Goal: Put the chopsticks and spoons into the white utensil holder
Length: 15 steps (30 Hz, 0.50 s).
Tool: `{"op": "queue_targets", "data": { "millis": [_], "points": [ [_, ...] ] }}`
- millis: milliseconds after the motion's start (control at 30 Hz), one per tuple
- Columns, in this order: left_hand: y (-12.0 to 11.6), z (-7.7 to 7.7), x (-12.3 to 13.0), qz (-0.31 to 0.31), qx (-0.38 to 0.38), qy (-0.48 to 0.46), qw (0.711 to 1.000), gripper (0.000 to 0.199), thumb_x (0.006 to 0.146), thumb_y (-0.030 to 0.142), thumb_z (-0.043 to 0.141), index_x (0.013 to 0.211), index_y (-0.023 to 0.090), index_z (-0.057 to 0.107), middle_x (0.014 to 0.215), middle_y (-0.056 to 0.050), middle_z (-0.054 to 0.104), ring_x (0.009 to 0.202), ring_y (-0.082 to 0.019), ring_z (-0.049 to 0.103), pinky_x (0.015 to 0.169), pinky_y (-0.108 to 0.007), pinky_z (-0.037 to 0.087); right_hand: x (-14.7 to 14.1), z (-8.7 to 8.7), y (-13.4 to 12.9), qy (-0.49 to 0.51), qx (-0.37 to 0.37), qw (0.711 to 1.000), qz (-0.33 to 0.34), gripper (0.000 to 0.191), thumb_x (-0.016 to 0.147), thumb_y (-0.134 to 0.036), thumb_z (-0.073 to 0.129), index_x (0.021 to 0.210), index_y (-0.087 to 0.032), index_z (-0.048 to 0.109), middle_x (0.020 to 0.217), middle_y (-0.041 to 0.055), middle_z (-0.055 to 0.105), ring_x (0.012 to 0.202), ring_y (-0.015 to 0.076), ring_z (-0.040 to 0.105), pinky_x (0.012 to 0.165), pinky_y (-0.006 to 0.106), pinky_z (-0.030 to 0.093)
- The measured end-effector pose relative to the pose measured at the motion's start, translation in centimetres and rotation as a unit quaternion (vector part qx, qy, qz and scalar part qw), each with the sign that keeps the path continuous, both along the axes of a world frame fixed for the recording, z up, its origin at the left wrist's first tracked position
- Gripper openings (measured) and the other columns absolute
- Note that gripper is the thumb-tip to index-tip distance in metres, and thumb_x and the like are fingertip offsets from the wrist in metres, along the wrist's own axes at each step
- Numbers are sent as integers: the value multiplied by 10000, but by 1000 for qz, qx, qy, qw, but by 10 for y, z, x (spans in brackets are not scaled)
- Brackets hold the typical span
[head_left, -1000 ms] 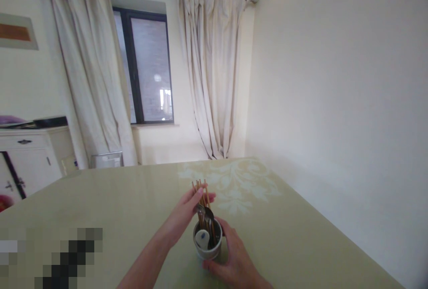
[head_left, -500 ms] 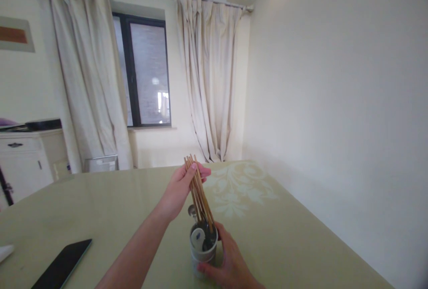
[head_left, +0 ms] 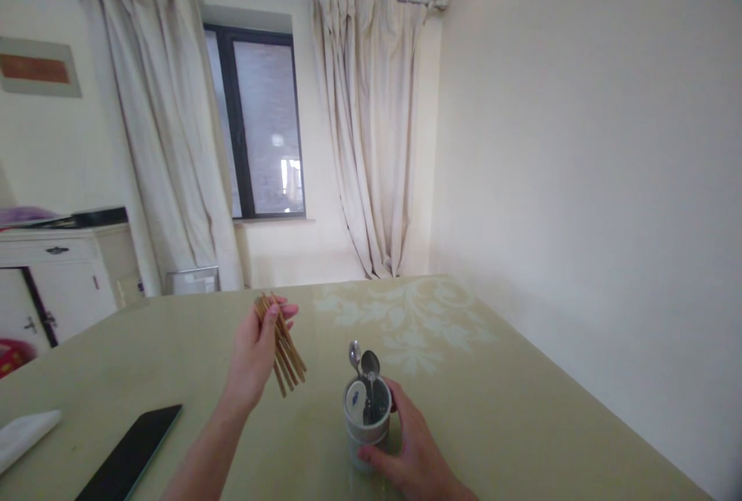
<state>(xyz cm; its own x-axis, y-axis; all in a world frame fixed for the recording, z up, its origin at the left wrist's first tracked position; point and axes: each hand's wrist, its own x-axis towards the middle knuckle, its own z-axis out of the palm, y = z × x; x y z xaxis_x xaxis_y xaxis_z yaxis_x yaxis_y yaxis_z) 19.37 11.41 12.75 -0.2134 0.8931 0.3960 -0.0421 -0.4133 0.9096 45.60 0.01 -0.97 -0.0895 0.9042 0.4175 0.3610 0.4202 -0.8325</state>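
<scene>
My left hand [head_left: 255, 346] is closed round a bundle of several wooden chopsticks [head_left: 288, 354], held above the table to the left of the cup, their lower ends slanting down to the right. My right hand [head_left: 414, 443] grips the side of a pale cylindrical cup [head_left: 366, 435] standing on the table. Inside the cup are metal spoons [head_left: 370, 364] with their bowls up and a white spoon-like piece [head_left: 355, 399] with a small blue mark.
The greenish table [head_left: 492, 424] has a pale floral pattern at its far side. A dark flat device [head_left: 131, 454] lies at the front left, with a white object [head_left: 26, 435] beyond it. A white wall borders the right side; a white cabinet [head_left: 75, 277] stands at the back left.
The chopsticks have come out of the cup and moved left in my left hand. The spoons now show clearly. My right hand still holds the cup. The view has shifted slightly.
</scene>
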Motion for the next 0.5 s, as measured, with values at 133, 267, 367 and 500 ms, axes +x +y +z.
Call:
{"op": "queue_targets", "data": {
  "millis": [133,267,367,500],
  "points": [
    [0,-44,12,0,-15,11,1000,686,768,814,669,1077,204,626,893,-58,776,925,-263,771,894,-459,646,1,3,0,-2,6,1000,10,835,748,-380,852,1485,-202,501,1435,178,637,1282,375,602,1101,516,453],
    [9,-68,20,-26,-31,37,998,677,787,780,676,1149,212,608,912,-47,751,937,-256,757,904,-427,628,1,5,-1,6,22,999,26,831,775,-454,834,1489,-203,493,1434,184,638,1291,382,607,1101,524,460],
    [20,-74,17,-62,-84,44,994,676,743,750,729,1132,209,610,901,-48,736,937,-271,755,845,-415,632,2,5,-2,5,20,999,25,836,776,-471,834,1490,-200,493,1443,184,632,1307,385,601,1117,525,452],
    [27,-69,0,-136,-199,-3,970,559,738,556,842,1109,231,580,927,-36,719,1009,-273,754,810,-408,641,3,6,-4,-2,12,1000,19,840,775,-440,842,1497,-201,488,1452,182,625,1324,383,591,1134,520,438]
  ]
}}
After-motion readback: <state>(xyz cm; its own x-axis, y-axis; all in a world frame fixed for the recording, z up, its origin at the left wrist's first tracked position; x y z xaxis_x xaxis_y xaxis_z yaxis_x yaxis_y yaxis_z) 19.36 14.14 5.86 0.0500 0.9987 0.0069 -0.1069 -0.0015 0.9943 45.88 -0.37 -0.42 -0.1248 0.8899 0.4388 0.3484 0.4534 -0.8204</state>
